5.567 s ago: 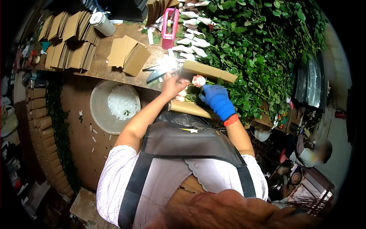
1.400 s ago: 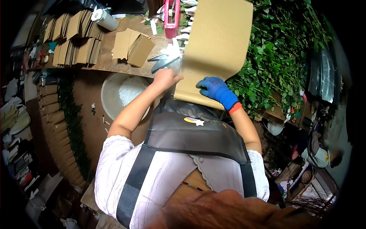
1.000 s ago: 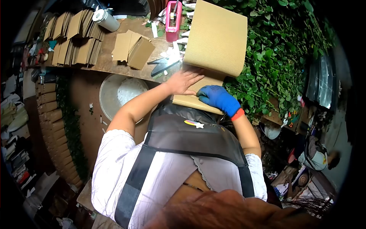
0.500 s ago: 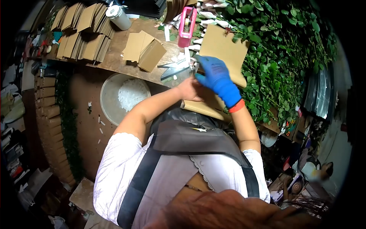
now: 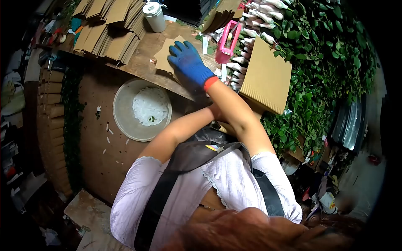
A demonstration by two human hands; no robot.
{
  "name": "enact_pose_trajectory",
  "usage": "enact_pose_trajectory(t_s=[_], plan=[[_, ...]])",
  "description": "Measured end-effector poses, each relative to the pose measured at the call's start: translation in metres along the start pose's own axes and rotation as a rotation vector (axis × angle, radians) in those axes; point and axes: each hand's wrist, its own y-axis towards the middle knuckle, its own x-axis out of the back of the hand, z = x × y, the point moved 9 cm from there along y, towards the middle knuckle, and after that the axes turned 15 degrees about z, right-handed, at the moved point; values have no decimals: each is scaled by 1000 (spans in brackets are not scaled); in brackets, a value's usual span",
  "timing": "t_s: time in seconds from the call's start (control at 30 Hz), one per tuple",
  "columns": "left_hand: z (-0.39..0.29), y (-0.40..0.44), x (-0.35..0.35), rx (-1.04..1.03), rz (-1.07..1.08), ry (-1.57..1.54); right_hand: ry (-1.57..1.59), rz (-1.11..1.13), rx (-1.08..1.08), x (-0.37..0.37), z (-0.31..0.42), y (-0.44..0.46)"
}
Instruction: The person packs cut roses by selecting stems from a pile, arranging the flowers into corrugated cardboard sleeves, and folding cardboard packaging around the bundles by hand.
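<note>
My right hand, in a blue glove with an orange cuff, lies over a small stack of tan cardboard pieces on the wooden table. Its fingers are spread and touch the top piece. The right forearm crosses above my left wrist. My bare left hand is mostly hidden under that forearm, close to the table edge, so its fingers do not show. A corrugated cardboard sheet lies to the right. Beside it are rows of flower buds in white sleeves, with leafy stems spreading right.
A pink tape dispenser stands behind the sheet. At the back are a white lidded container and stacked cardboard. Below the table edge sits a round bin holding white scraps. White bits litter the floor.
My right hand has swung left from the cardboard sheet to the cardboard stack, its fingers spreading. The left hand has slipped from sight under the right forearm. The view has shifted.
</note>
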Motion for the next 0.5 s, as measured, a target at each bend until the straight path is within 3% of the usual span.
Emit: enact_pose_trajectory(t_s=[0.03,0.13,0.17,0.23,0.27,0.33,0.4,0.43,0.5], plan=[[-30,-3,12,86,36,345,4,-23,46,6,1,-4],[-72,1,20,112,-2,771,-2,-95,133,42,5,-28],[-58,0,16,-16,-154,707,9,-134,106,74,3,-40],[-18,8,10,270,73,495,27,-210,61,133,5,-81],[-21,5,13,247,17,559,171,-168,12,144,0,-111],[0,9,0,95,-10,203,372,-104,-104,160,-7,-173],[-26,11,3,-16,71,410,561,-44,-289,152,-20,-233],[-71,-2,24,73,50,677,694,-7,-407,132,-29,-263],[-45,-4,17,143,-19,827,989,90,-675,79,-44,-314]])
